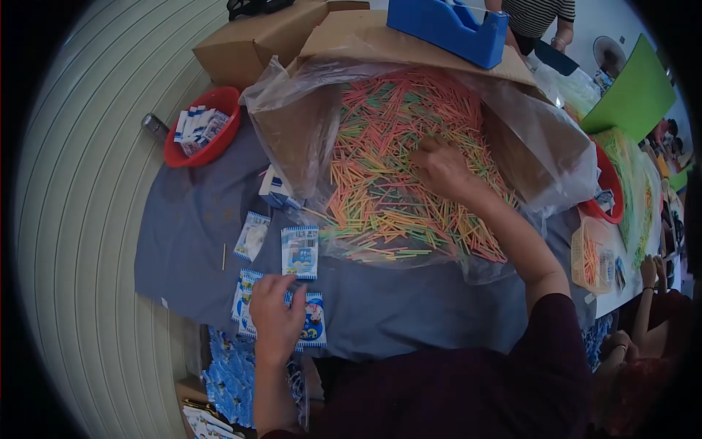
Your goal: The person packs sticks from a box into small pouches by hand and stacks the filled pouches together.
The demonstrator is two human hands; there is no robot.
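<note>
A large cardboard box lined with clear plastic lies open, full of short pink, orange, yellow and green sticks. My right hand reaches into the pile, its fingers bent down among the sticks; what it pinches, if anything, is hidden. My left hand rests over small blue-and-white packets at the table's front edge, thumb apart from the fingers, nothing visibly held. Above it lie another blue-and-white packet and a white packet. One loose stick lies to the left.
A red bowl of packets and a dark cylinder stand at the left. A blue tape dispenser sits on the box. At the right are another red bowl, a clear basket and other people. Blue packets lie below the table edge.
</note>
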